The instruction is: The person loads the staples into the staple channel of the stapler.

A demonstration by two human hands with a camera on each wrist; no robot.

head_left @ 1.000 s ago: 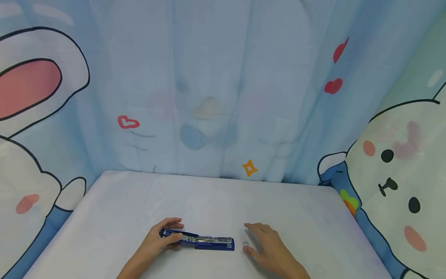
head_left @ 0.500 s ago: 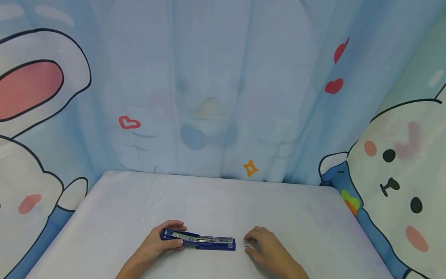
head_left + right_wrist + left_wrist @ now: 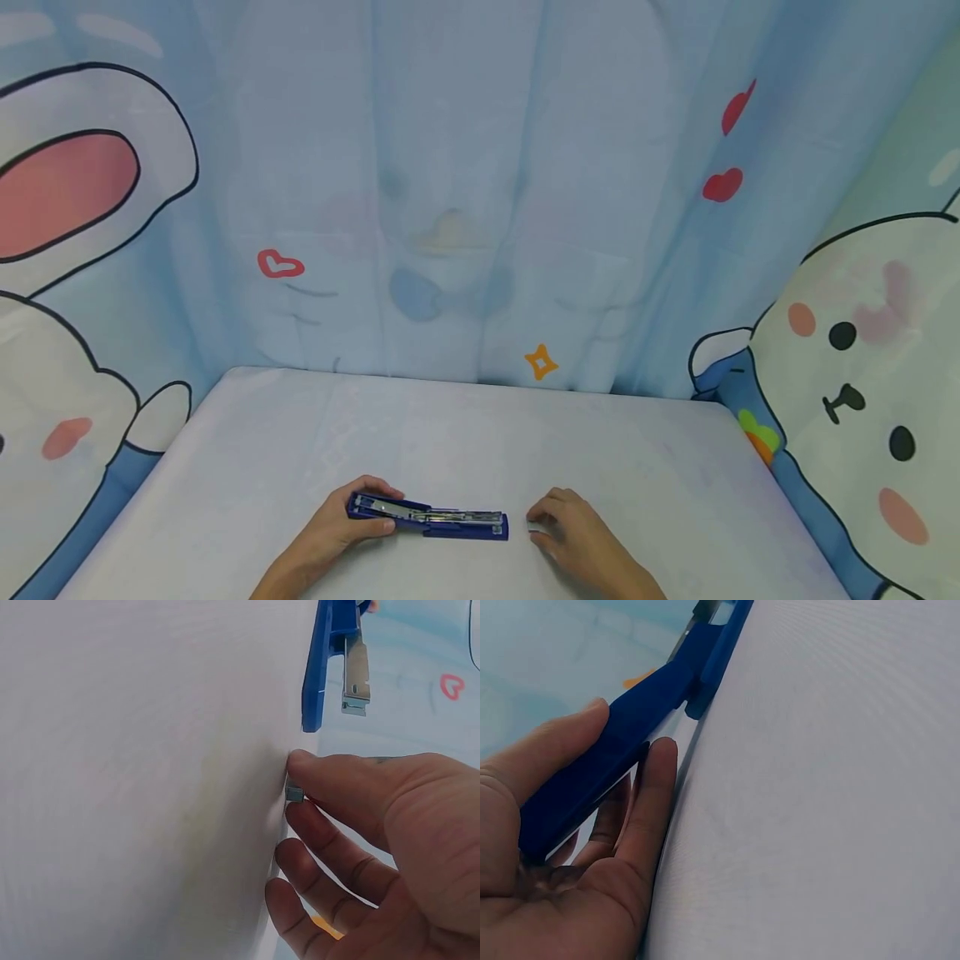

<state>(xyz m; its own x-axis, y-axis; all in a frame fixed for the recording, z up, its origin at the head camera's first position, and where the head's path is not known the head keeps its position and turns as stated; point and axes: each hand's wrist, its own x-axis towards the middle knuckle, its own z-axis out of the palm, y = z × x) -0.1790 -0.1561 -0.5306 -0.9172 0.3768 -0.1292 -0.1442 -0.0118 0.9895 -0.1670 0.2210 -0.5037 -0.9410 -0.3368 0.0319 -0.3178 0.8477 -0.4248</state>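
My left hand [image 3: 337, 521] holds one arm of a blue stapler [image 3: 467, 524], which is spread wide with its metal inside facing up. In the left wrist view the thumb lies along the raised blue arm [image 3: 622, 731], and the fingers wrap beneath it. The stapler's other end rests on the table. Just right of that end, my right hand [image 3: 573, 533] pinches a small strip of staples [image 3: 295, 794] between thumb and index finger, low at the tabletop. The stapler's metal rail [image 3: 356, 675] shows beyond the thumb in the right wrist view.
A white-covered table [image 3: 480, 442] spreads out under both hands. Behind and beside it hangs a light blue curtain [image 3: 450, 167] printed with cartoon animals, hearts and a star.
My right hand's fingers have come together around the small strip of staples. The left hand has stayed on the stapler, its fingers shifting slightly.
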